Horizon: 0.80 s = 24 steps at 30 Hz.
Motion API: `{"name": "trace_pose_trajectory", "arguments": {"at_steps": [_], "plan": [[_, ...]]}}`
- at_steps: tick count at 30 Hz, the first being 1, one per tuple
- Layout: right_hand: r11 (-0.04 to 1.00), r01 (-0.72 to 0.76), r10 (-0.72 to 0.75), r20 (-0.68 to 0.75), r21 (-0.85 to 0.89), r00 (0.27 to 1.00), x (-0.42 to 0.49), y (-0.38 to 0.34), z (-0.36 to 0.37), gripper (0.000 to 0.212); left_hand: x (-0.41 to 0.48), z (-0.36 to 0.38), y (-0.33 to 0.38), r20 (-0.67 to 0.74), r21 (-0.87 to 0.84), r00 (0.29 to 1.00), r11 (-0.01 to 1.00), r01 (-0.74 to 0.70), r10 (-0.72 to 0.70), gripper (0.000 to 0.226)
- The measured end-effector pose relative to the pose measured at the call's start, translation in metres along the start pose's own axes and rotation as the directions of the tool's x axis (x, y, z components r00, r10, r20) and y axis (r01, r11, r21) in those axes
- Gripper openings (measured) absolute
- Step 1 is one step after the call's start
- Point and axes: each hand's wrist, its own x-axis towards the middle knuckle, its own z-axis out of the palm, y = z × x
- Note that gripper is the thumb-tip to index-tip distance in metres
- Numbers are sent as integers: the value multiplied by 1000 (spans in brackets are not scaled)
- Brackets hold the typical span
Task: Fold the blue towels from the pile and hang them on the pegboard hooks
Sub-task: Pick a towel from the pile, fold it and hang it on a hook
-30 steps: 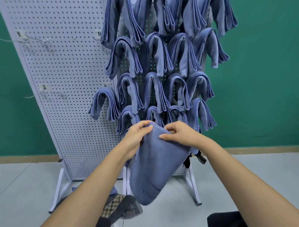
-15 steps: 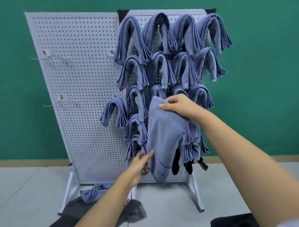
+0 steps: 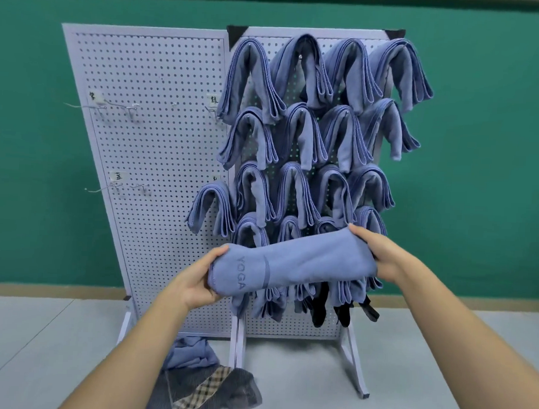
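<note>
- Head view: folded towel (image 3: 293, 264) held between both hands, in the air in front of the bottom rows of the pegboard (image 3: 159, 156).
- Left hand (image 3: 197, 278) grasps the towel's left end, thumb on top, fingers curled under.
- Right hand (image 3: 380, 255) grasps the right end, thumb on top, rest of the fingers hidden behind the cloth.
- Towel lies roughly level, right end a bit higher, stretched lengthwise from hand to hand.
- Towel look: blue, folded into a long thick pad, "YOGA" lettering near the left end with a darker stripe just beside it; lower left corner slightly frayed-looking, blurry.
- Hung towels (image 3: 296, 137) fill the right panel in rows, each draped over a hook; one more hangs at the left panel's right edge.
- Bare hooks (image 3: 121, 106) on the left panel, small labels above them, text unreadable.
- Pile (image 3: 190, 352) of loose blue cloth on the floor (image 3: 55, 334) at the board's foot, touching a grey checked cloth (image 3: 210, 390).
- Green wall (image 3: 480, 151) behind.
</note>
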Motion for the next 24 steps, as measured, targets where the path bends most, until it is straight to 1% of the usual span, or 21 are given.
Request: {"name": "trace_pose_trajectory", "arguments": {"at_steps": [2, 4, 7, 10, 11, 13, 14, 16, 17, 19, 21, 24], "plan": [[999, -15, 12, 73, 44, 997, 5, 7, 5, 30, -3, -9, 6, 12, 49, 1000, 999, 11, -12, 31], [999, 11, -17, 146, 44, 989, 7, 9, 14, 26, -5, -22, 13, -1, 78, 1000, 997, 1, -1, 34], [1000, 22, -20, 221, -4, 975, 12, 13, 23, 30, -10, -45, 22, -18, 107, 1000, 994, -12, 14, 42], [995, -17, 43, 276, -96, 960, 14, 18, 31, 25, -18, -64, 29, 7, 228, 1000, 974, 16, -18, 49], [993, -25, 58, 285, -118, 957, 15, 20, 34, 23, -20, -70, 31, 21, 270, 999, 963, 26, -33, 53], [988, -16, 61, 294, -153, 954, 20, 23, 39, 26, -24, -80, 34, 34, 328, 998, 944, 36, -50, 69], [983, -3, 57, 288, -185, 956, 23, 25, 41, 28, -26, -85, 36, 20, 362, 998, 931, 42, -53, 69], [958, 24, 59, 277, -286, 959, 28, 28, 46, 32, -28, -90, 37, -33, 411, 999, 911, 30, -18, 49], [940, 32, 65, 273, -339, 960, 29, 30, 49, 33, -29, -93, 38, -45, 405, 999, 914, 12, 7, 42], [921, 50, 64, 278, -385, 958, 30, 30, 55, 35, -31, -97, 42, -35, 380, 997, 924, -48, 66, 39], [942, 106, -5, 304, -318, 953, 30, 27, 61, 31, -34, -101, 51, -5, 379, 989, 916, -133, 145, 37], [963, 254, -211, 337, -86, 918, 34, 20, 66, 29, -40, -103, 68, 32, 341, 940, 880, -330, 341, 29]]}}
